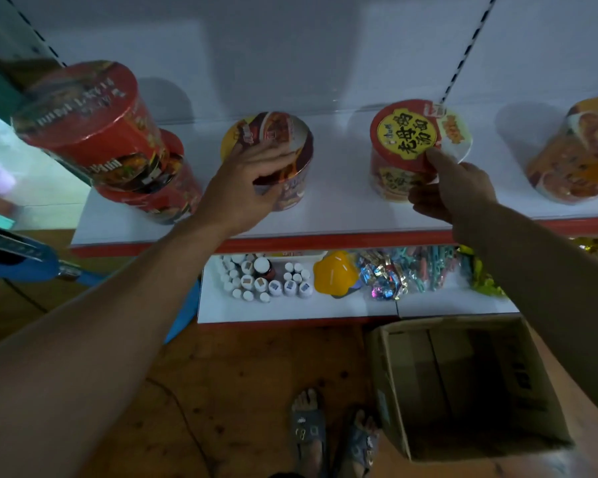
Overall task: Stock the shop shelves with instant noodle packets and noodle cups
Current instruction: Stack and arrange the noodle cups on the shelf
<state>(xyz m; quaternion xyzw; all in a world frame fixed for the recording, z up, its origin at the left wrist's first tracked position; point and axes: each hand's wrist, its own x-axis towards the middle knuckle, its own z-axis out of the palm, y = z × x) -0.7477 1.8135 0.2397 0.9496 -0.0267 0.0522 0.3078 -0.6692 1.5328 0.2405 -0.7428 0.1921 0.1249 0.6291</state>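
L hand [246, 191] grips brown cup [277, 132]; R hand [456, 191] grips red cup [401, 139].

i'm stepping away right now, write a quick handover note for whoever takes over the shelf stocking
Left hand: grips the middle cup on the upper shelf.
Right hand: holds the red cup with the yellow label, standing on the same shelf.
Done: two stacked red cups at the left, another cup at the far right.
Box on the floor looks empty.
To do: let go of both cups; no noodle packets are in view.
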